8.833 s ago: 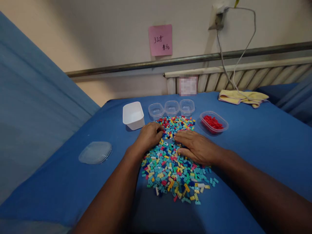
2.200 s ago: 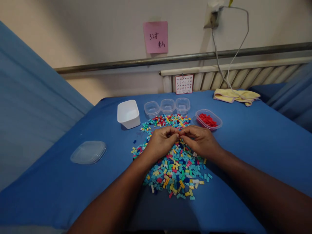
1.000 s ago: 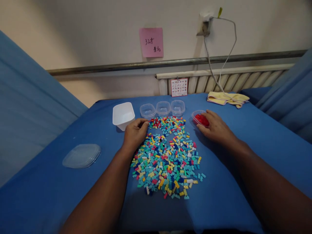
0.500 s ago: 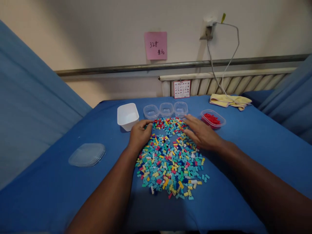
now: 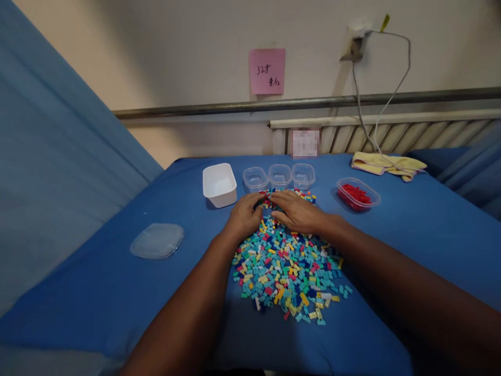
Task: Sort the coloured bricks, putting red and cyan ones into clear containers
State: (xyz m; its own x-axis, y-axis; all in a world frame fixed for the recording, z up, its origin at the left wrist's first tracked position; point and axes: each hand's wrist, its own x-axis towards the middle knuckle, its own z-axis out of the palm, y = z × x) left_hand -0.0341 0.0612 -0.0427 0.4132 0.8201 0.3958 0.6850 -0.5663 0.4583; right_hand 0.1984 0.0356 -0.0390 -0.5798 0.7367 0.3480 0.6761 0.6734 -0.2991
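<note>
A wide heap of small coloured building bricks (image 5: 287,266), mostly turquoise with yellow, red, blue, green and white ones, covers the middle of the blue-covered table. My left hand (image 5: 246,214) rests at the heap's far left edge, fingers extended and thumb apart. Facing it, my right hand (image 5: 299,212) lies over the far part, its fingers stretched out to the left. Some red bricks (image 5: 266,200) show in the narrow gap between the fingertips. Both palms are turned away from view, and bricks beneath the right hand are hidden.
Behind the heap stand three clear tubs (image 5: 279,176), with a white container (image 5: 219,185) to their left. A clear tub of red bricks (image 5: 357,195) sits at the right. Stacked clear lids (image 5: 157,241) lie at the left. A yellow cloth (image 5: 387,164) rests near the radiator (image 5: 422,133).
My right hand has swept left across the far bricks, so the two hands are closer together. The whole scene has shifted rightward in view.
</note>
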